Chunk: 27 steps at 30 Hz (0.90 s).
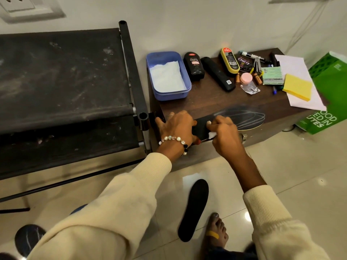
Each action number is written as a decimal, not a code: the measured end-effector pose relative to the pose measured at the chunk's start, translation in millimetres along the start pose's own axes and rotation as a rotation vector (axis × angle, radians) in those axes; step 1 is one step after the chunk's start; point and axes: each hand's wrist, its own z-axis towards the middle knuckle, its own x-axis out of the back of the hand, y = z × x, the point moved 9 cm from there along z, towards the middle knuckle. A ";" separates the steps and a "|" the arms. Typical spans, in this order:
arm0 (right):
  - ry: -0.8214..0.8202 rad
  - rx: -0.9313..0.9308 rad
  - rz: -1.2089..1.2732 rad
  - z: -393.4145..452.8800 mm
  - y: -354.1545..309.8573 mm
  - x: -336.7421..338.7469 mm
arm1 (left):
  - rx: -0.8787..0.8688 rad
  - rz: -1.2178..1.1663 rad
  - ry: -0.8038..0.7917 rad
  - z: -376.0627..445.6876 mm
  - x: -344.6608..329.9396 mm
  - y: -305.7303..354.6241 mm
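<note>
A black shoe insole (242, 117) lies along the front edge of the dark wooden cabinet top (206, 102); its right half is motion-blurred. My left hand (176, 126) presses down on the insole's left end with fingers spread. My right hand (223, 134) pinches a small white wad (212, 135) against the insole's surface. A second black insole (194, 210) lies on the tiled floor below, beside a bare foot (216, 233).
A blue tub (185, 90) holding white tissue, two black Cherry polish bottles (193, 66), a remote (217, 74), a Kiwi sponge (229, 61), batteries, pens, sticky notes (297, 87) and paper crowd the cabinet's back. A black shoe rack (62, 79) stands left, a green bag (330, 87) right.
</note>
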 end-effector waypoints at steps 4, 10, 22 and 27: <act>-0.003 -0.007 0.045 -3.6 10.7 6.5 | 0.003 0.016 -0.004 -0.8 0.8 1.2; 0.014 -0.038 -0.005 -8.1 12.2 1.4 | 0.006 0.031 0.023 -2.6 1.9 3.0; 0.040 0.074 0.044 -18.1 -1.9 2.6 | 0.017 0.010 0.053 -1.8 1.4 4.7; 0.082 -0.021 0.081 -21.6 23.4 8.7 | 0.014 0.023 0.037 -1.5 0.3 6.2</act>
